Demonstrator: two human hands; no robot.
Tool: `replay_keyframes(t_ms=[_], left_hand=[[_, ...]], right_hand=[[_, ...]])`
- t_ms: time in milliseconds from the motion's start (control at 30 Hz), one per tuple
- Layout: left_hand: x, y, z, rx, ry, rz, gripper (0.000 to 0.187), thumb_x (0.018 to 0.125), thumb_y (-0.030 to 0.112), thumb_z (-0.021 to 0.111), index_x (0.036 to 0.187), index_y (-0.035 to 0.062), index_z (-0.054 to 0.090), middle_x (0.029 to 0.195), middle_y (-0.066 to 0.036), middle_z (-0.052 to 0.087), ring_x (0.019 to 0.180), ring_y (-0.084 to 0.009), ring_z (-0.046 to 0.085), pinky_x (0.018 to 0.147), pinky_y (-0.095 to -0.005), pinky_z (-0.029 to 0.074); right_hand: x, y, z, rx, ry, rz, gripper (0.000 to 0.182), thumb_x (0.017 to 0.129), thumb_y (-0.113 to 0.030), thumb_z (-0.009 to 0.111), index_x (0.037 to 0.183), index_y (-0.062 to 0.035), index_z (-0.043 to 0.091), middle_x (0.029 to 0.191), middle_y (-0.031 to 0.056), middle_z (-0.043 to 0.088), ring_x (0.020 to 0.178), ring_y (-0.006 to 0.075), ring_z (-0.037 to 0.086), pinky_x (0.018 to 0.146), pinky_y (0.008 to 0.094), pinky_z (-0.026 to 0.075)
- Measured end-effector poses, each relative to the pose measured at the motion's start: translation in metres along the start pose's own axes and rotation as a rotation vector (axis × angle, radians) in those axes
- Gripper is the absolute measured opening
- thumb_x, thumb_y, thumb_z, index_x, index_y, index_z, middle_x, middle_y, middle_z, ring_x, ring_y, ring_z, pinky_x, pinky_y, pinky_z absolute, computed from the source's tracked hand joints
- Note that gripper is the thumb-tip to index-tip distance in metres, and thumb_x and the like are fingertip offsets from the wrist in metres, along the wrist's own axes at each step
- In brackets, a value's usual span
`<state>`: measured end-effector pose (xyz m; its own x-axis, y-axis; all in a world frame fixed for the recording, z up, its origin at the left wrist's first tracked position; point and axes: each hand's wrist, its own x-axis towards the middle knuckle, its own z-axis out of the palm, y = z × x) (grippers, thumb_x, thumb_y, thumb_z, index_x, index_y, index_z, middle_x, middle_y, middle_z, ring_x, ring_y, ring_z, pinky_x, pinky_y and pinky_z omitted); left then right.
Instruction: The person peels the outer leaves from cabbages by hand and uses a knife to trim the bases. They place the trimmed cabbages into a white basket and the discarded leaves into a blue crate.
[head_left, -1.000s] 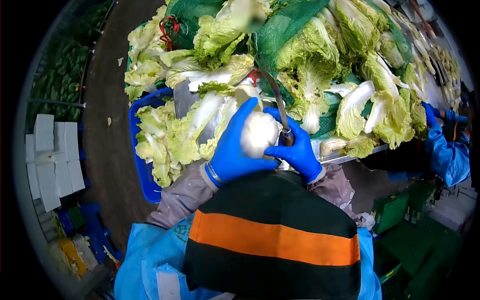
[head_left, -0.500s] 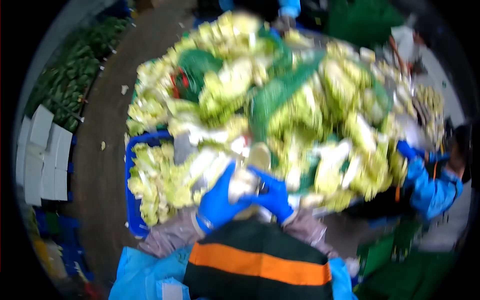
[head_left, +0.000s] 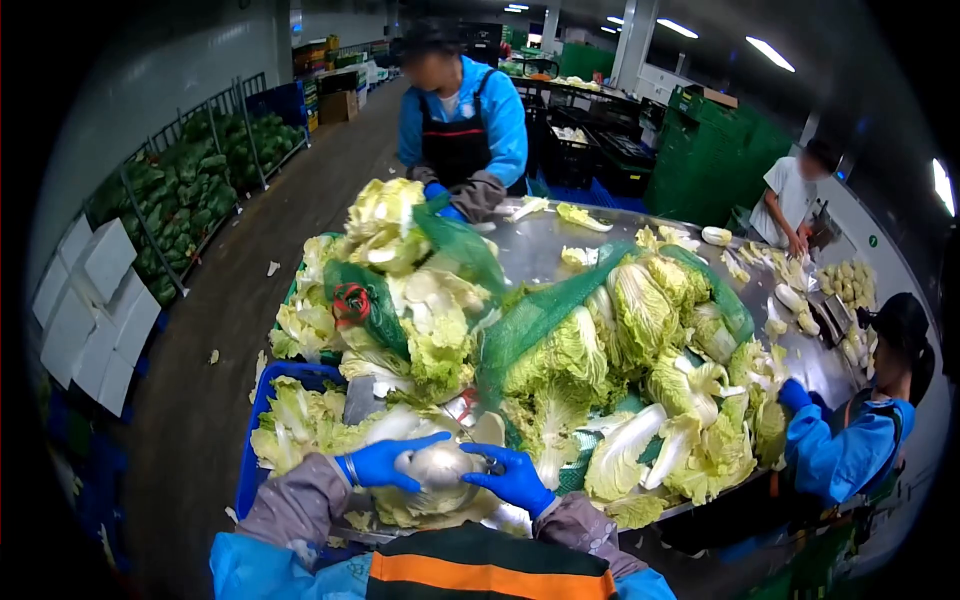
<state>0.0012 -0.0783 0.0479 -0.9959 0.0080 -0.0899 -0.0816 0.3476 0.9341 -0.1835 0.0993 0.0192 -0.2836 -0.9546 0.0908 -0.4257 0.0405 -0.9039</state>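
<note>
Left hand (head_left: pixel 385 464) in a blue glove cups the left side of a pale trimmed napa cabbage (head_left: pixel 438 467), fingers wrapped on it; right hand (head_left: pixel 514 478) grips its right side, at the near edge of the steel table (head_left: pixel 560 232). Left, a blue crate (head_left: pixel 262 440) of leaves; beyond, cabbages in green net sacks (head_left: pixel 540 310).

No text, label, brand or number can be read anywhere; the small round green sign (head_left: pixel 873 241) on the wall at three o'clock is too blurred.
</note>
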Motion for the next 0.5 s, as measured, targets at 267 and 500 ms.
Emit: replay_keyframes(t_ms=[267,500], left_hand=[[-0.044,-0.098,0.007,0.714,0.355,-0.525,0.092,0.057,0.010,0.072,0.137,0.0057,0.027,0.134,-0.020,0.036,0.124,-0.0343,0.036,0.100,-0.0387,0.031],[-0.017,-0.012,0.068,-0.274,0.730,-0.124,0.085,0.056,0.023,0.084,0.126,0.0027,0.040,0.120,-0.012,0.048,0.112,-0.0209,0.047,0.094,-0.0341,0.039]], right_hand=[[-0.013,0.006,0.015,0.193,0.027,-0.074,0.036,0.074,-0.025,0.072,0.107,-0.0138,0.061,0.102,0.0022,0.064,0.081,0.0144,0.061,0.072,0.0277,0.049],[-0.006,0.007,0.031,0.185,0.114,-0.017,0.035,0.073,-0.026,0.072,0.104,-0.0139,0.061,0.092,0.0059,0.064,0.077,0.0175,0.061,0.070,0.0285,0.049]])
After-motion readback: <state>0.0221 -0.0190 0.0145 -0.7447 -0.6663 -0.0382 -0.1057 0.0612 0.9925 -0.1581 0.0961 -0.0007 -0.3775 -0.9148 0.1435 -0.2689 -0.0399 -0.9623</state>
